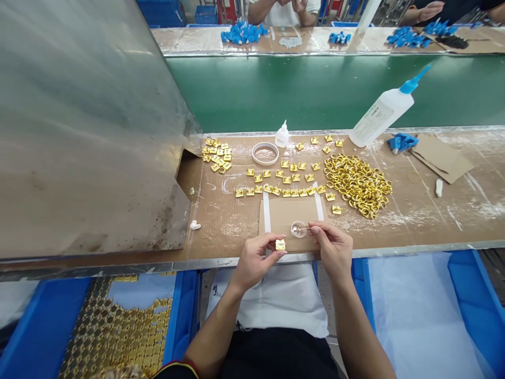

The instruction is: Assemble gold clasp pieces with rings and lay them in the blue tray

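My left hand (255,259) pinches a small square gold piece (280,245) between thumb and fingers at the table's front edge. In my right hand (334,247) is a thin stick (311,228), its tip inside a small clear round cup (297,229). The cup rests on a cardboard sheet (292,210) taped down with white strips. Beyond it, similar square gold pieces (294,192) lie in loose rows. A heap of gold rings (357,184) is to the right of the rows.
A roll of tape (265,153), a small white bottle (282,135) and a large blue-tipped bottle (381,117) stand behind. A metal housing (90,126) blocks the left. Blue bins (185,310) flank my lap. Other people sit across the green belt (268,95).
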A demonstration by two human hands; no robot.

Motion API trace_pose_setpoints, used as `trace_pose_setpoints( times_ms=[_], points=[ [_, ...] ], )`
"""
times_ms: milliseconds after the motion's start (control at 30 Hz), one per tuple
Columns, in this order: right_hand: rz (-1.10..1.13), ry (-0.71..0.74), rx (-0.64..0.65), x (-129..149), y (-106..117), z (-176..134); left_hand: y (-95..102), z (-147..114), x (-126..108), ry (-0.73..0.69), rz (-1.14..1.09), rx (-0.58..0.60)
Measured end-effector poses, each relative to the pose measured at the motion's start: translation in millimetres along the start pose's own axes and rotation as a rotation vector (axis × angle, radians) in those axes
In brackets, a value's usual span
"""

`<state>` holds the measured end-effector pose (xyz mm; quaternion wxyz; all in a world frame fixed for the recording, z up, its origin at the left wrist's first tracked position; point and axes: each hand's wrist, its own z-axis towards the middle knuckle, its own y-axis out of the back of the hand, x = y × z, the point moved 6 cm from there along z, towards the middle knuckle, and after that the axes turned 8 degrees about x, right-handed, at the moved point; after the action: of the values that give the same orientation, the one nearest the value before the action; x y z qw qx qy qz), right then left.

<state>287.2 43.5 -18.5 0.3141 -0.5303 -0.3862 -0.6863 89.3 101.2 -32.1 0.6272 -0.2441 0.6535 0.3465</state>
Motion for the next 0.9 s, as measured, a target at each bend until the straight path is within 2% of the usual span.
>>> trace_pose_setpoints(
  times_ms=[133,267,400,533,900],
  points=[
    [0.052,-0.035,-0.071,3,3,0,-1.1,0,0,0.008,-0.009,0.000],
    [0.079,0.013,-0.140,20,1,-13,-1.6,-1,1,0.027,-0.005,-0.008],
    [0.112,0.082,-0.055,35,-17,-35,-2.0,-1,2,0.023,-0.003,-0.007],
    [0.102,0.161,-0.003,36,-32,-47,-2.3,-2,2,0.024,-0.046,-0.021],
    [0.132,0.192,0.006,31,-37,-48,-0.9,-1,-3,-0.010,0.002,-0.043]
  ],
)
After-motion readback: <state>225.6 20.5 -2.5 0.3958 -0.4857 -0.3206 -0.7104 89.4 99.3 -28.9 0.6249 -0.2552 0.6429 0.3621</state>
